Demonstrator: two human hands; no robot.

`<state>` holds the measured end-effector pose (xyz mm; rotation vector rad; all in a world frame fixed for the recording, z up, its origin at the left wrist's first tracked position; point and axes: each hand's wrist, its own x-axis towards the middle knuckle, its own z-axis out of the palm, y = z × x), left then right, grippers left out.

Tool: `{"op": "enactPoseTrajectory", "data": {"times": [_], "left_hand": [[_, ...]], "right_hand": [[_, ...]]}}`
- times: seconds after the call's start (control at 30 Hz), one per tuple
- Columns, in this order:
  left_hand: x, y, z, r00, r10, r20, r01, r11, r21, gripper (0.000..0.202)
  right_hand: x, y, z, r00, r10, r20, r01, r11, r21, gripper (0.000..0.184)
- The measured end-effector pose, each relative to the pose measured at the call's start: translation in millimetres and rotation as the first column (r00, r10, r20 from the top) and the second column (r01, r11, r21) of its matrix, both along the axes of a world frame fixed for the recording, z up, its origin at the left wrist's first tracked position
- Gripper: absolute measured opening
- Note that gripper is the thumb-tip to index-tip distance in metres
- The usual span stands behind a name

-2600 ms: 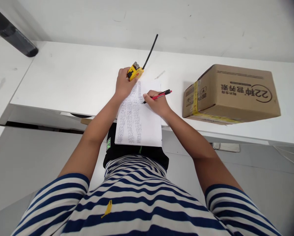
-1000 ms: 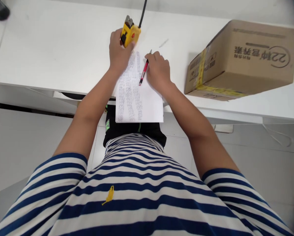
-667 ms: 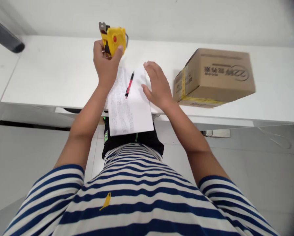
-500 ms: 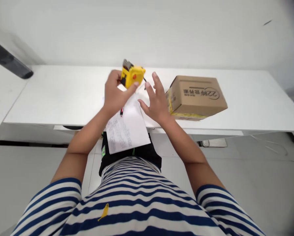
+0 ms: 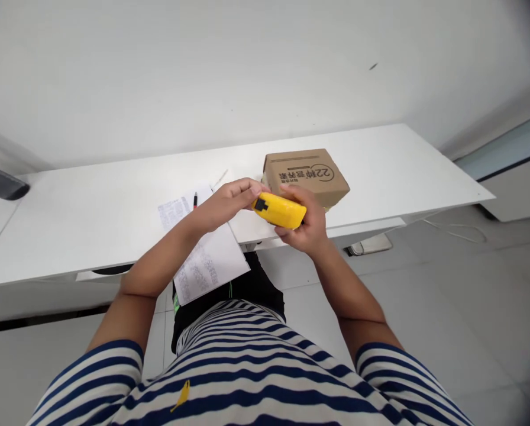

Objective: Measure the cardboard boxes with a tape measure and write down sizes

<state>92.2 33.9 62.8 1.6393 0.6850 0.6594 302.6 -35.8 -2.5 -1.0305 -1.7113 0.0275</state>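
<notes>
A yellow tape measure [image 5: 283,211] with a black patch near its left end is held up in front of the desk edge. My right hand [image 5: 310,228] is wrapped around its right end, thumb above and fingers below. At the other end, the thumb and fingers of my left hand [image 5: 229,204] close on the case; the fingertips are partly hidden, and I cannot see any blade pulled out. Just behind my right hand stands a brown cardboard box [image 5: 303,171] with dark printing on top.
An open notebook [image 5: 214,260] with handwriting overhangs the front edge of the white desk [image 5: 91,207]. A red and black pen [image 5: 195,200] lies on its pages. A dark post-like object [image 5: 3,182] is at far left, and the wall rises behind the desk.
The tape measure has come down and rightward, turned over, and passed into my right hand's grip; my left hand still touches its end. My view has shifted, so the box appears further left.
</notes>
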Motion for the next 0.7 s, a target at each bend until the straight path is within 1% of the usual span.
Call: {"op": "enactPoseTrajectory", "data": {"times": [0.07,0.13,0.2,0.27,0.33,0.37,0.43,0.47,0.5,0.53,0.57,0.6,0.63,0.67,0.7], "left_hand": [[21.5,6.0,-4.7,0.997,-0.046,0.063,0.053,0.991,-0.121,0.060],[41.1,9.6,-6.3,0.996,-0.035,0.076,0.049,0.981,-0.187,0.064],[55.7,12.8,-4.8,0.998,-0.020,0.059,0.032,0.977,-0.209,0.059],[64.3,17.0,-2.5,0.999,0.005,0.047,0.004,0.979,-0.202,0.051],[67.9,22.4,-2.9,0.998,0.051,0.020,-0.047,0.987,-0.152,0.044],[68.5,25.3,-5.1,0.996,0.086,-0.003,-0.086,0.991,-0.101,0.041],[69.3,31.5,-14.2,0.982,0.183,-0.052,-0.180,0.982,0.050,0.035],[70.0,34.5,-20.9,0.967,0.245,-0.070,-0.235,0.963,0.129,0.034],[71.2,37.1,-28.6,0.951,0.299,-0.086,-0.279,0.942,0.187,0.041],[72.7,39.3,-36.5,0.940,0.327,-0.100,-0.300,0.929,0.215,0.055],[74.5,40.8,-44.2,0.940,0.322,-0.110,-0.295,0.932,0.209,0.075],[76.0,41.4,-51.1,0.952,0.285,-0.113,-0.263,0.949,0.176,0.093],[76.9,41.1,-56.8,0.968,0.227,-0.107,-0.212,0.968,0.132,0.106],[76.5,39.9,-61.1,0.982,0.166,-0.093,-0.157,0.983,0.093,0.112],[74.4,37.8,-64.0,0.990,0.122,-0.077,-0.116,0.991,0.071,0.112]], "right_hand": [[10.2,-0.5,1.1,0.989,-0.045,-0.143,0.038,0.998,-0.050,0.080],[22.1,5.1,-0.7,0.946,-0.055,-0.320,0.023,0.994,-0.102,0.082],[39.7,13.5,-1.9,0.875,-0.035,-0.483,-0.041,0.989,-0.144,0.078],[65.0,22.9,0.1,0.804,-0.042,-0.594,-0.075,0.982,-0.172,0.073],[96.8,33.8,4.7,0.743,-0.078,-0.665,-0.056,0.982,-0.178,0.074],[113.5,40.2,7.1,0.711,-0.101,-0.696,-0.033,0.984,-0.177,0.075],[143.8,55.4,9.8,0.651,-0.154,-0.744,-0.004,0.979,-0.206,0.078],[155.5,63.8,9.4,0.623,-0.170,-0.763,-0.011,0.974,-0.226,0.079],[163.9,72.1,7.8,0.587,-0.173,-0.791,-0.034,0.971,-0.238,0.080],[168.5,79.9,4.8,0.543,-0.167,-0.823,-0.068,0.968,-0.242,0.079],[169.3,86.6,0.8,0.500,-0.156,-0.852,-0.109,0.965,-0.240,0.079],[166.6,92.0,-4.2,0.463,-0.142,-0.875,-0.149,0.961,-0.235,0.079],[160.9,95.7,-10.0,0.436,-0.129,-0.891,-0.182,0.957,-0.228,0.079],[152.9,97.7,-16.1,0.421,-0.118,-0.899,-0.202,0.955,-0.220,0.080],[143.3,97.8,-22.2,0.420,-0.107,-0.901,-0.209,0.955,-0.211,0.082]]}}
